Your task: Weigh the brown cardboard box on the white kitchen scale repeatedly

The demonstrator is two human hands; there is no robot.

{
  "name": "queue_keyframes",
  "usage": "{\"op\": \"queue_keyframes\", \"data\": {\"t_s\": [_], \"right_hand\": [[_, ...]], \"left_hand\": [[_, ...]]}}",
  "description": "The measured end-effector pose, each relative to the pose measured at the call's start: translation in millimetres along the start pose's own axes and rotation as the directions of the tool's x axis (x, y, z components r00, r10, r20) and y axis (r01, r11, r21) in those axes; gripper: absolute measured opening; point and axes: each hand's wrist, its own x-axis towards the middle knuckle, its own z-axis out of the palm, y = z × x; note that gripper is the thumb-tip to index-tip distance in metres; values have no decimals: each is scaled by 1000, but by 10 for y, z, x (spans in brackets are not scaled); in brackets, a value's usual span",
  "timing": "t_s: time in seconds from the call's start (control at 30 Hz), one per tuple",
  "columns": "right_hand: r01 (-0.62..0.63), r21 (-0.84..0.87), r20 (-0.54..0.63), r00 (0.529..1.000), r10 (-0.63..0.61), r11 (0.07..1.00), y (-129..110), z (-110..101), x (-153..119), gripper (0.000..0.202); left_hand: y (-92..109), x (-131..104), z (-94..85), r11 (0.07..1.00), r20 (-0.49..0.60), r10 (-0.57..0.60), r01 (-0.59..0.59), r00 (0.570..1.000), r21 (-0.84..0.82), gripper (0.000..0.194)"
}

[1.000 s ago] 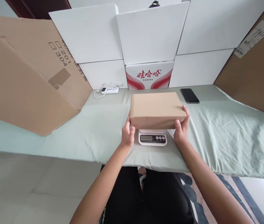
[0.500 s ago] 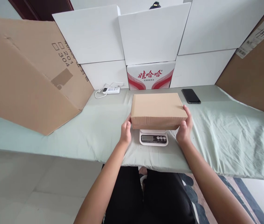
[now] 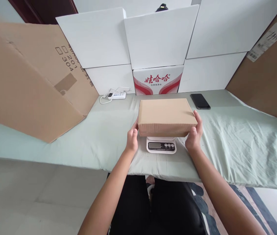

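Observation:
A closed brown cardboard box (image 3: 166,112) is over a white digital kitchen scale (image 3: 161,146), hiding most of its weighing plate. Whether the box rests on the plate or is held just above it, I cannot tell. The scale's display and buttons face me, and no reading can be made out. My left hand (image 3: 132,137) grips the box's left end, its fingers partly hidden behind the side. At the right end, my right hand (image 3: 194,133) clasps the near corner, fingers along the side and thumb in front.
A black phone (image 3: 200,101) lies at the back right of the green cloth (image 3: 99,133). At the back left is a white device with a cable (image 3: 117,95). White boxes (image 3: 163,40) wall off the back; large cartons (image 3: 38,81) flank both sides.
The camera view shifts very slightly. Both hands stay at the box's ends, and the box keeps its place over the scale.

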Motion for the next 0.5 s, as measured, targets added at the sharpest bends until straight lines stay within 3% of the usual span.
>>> {"op": "queue_keyframes", "data": {"t_s": [0.17, 0.5], "right_hand": [[-98, 153, -95, 989, 114, 983, 49, 31, 60, 74], [-150, 224, -133, 974, 182, 963, 70, 72, 92, 68]], "left_hand": [[-22, 46, -30, 1000, -157, -14, 10, 988, -25, 91], [-38, 56, -32, 999, -164, -18, 11, 986, -42, 90]]}}
